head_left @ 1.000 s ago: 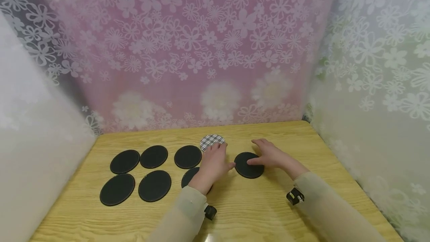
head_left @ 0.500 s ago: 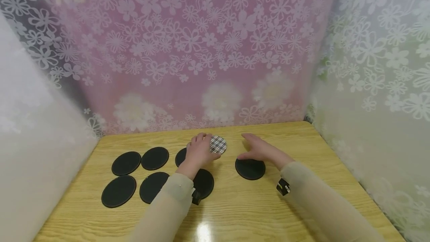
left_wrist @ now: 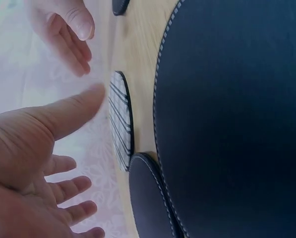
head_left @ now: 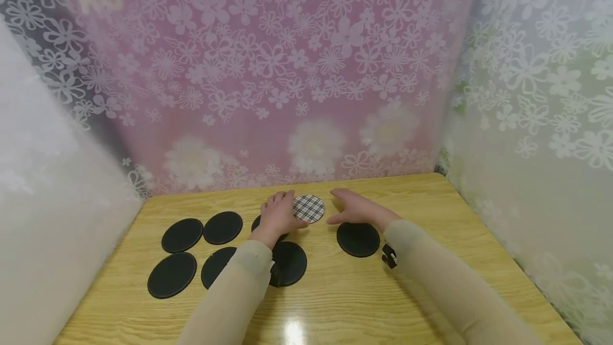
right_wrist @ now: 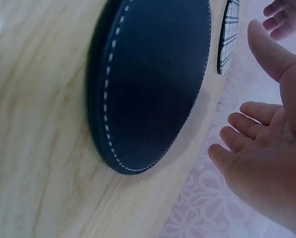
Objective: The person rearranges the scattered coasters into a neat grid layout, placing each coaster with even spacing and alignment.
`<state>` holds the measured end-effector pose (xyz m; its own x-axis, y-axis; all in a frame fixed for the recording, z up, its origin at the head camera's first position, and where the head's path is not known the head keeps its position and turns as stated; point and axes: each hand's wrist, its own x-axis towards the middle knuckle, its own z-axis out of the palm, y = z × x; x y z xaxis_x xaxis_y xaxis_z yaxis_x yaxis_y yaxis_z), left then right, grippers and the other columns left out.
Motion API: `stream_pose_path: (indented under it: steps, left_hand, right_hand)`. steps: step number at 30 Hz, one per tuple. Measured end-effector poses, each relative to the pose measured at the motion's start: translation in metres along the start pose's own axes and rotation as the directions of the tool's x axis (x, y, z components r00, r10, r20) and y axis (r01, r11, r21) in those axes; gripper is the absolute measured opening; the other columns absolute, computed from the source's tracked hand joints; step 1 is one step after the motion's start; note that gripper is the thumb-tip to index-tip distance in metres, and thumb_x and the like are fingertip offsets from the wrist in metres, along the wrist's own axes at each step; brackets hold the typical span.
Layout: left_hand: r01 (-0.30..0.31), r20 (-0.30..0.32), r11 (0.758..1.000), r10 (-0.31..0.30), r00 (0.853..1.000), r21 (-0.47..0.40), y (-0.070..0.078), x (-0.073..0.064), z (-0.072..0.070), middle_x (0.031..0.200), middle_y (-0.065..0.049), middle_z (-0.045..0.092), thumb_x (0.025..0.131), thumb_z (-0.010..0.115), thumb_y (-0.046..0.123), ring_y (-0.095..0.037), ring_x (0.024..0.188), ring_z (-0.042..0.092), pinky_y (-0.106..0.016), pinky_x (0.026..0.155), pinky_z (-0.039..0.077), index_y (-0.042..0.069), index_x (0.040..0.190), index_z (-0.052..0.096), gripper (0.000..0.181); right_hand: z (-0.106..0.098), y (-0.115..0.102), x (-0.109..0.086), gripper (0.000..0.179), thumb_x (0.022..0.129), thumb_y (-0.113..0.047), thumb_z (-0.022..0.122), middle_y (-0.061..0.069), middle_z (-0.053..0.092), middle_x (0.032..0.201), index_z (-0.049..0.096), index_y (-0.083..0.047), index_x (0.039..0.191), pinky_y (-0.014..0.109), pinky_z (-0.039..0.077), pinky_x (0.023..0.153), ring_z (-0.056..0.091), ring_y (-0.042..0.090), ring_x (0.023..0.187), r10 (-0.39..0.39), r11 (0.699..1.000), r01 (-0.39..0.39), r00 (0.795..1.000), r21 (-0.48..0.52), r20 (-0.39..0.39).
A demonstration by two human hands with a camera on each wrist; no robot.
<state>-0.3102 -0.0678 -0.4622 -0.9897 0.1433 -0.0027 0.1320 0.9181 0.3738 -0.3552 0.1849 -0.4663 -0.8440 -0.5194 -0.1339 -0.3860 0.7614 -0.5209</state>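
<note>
A round plaid coaster (head_left: 308, 208), white with dark lines, lies near the back of the table between my two hands. My left hand (head_left: 278, 217) is at its left side, fingers spread and thumb apart; the left wrist view shows the palm holding nothing. My right hand (head_left: 359, 209) is a short way to its right, thumb and fingers parted, nothing between them. Beneath the right hand is a black round coaster (head_left: 358, 240) with pale edge stitching, seen large in the right wrist view. Another black coaster (head_left: 289, 263) lies below my left wrist, and one behind it is partly hidden by the left hand.
More black coasters lie to the left: a back pair with one coaster (head_left: 182, 235) touching its neighbour (head_left: 223, 227), and a front coaster (head_left: 172, 274) beside one (head_left: 216, 265) partly covered by my left sleeve. The wooden table (head_left: 335, 302) meets flowered curtains (head_left: 306, 68) at the back and sides.
My left hand has moved left and back, from over the plaid coaster to its left side. The right hand has lifted off the black coaster and moved left toward the plaid one.
</note>
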Motion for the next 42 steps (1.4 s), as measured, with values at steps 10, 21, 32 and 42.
stream_pose_path:
  steps: [10,21,32,42]
  left_hand:
    - [0.016,0.022,0.999,-0.017,1.000,0.047,-0.007,0.015,0.002,0.167,-0.021,0.044,0.090,0.090,0.059,-0.047,0.154,0.038,-0.066,0.125,0.030,0.006,0.166,0.046,0.103]
    - [0.011,0.035,0.996,-0.014,0.999,0.083,-0.012,0.017,0.005,0.151,-0.024,0.054,0.089,0.090,0.059,-0.045,0.138,0.050,-0.062,0.119,0.040,0.001,0.152,0.059,0.091]
    - [0.049,0.075,0.994,-0.056,0.996,0.094,-0.016,0.020,0.010,0.150,-0.024,0.054,0.090,0.089,0.060,-0.045,0.138,0.049,-0.062,0.118,0.040,0.001,0.151,0.060,0.089]
    - [0.070,0.089,0.996,-0.075,0.993,0.063,-0.021,0.034,0.022,0.141,-0.024,0.056,0.088,0.092,0.058,-0.045,0.131,0.049,-0.063,0.117,0.040,0.001,0.146,0.063,0.086]
  right_hand:
    - [0.012,-0.006,0.013,0.093,0.100,-0.041,0.085,0.029,0.038,0.171,0.039,0.005,0.168,0.059,0.032,0.128,0.037,0.046,0.159,0.035,0.997,-0.037,0.999,-0.065,-0.030]
    - [0.014,-0.011,0.023,0.094,0.096,-0.045,0.088,0.029,0.044,0.165,0.046,0.003,0.165,0.060,0.038,0.124,0.042,0.048,0.153,0.078,0.986,-0.083,0.996,-0.144,-0.038]
    - [0.021,-0.006,0.043,0.097,0.090,-0.052,0.091,0.024,0.044,0.164,0.050,-0.002,0.163,0.059,0.037,0.124,0.039,0.048,0.154,0.106,0.978,-0.107,0.994,-0.179,-0.014]
    - [0.022,-0.015,0.042,0.087,0.091,-0.046,0.091,0.024,0.046,0.160,0.055,-0.001,0.157,0.061,0.036,0.124,0.042,0.047,0.150,0.135,0.973,-0.137,0.991,-0.188,-0.027]
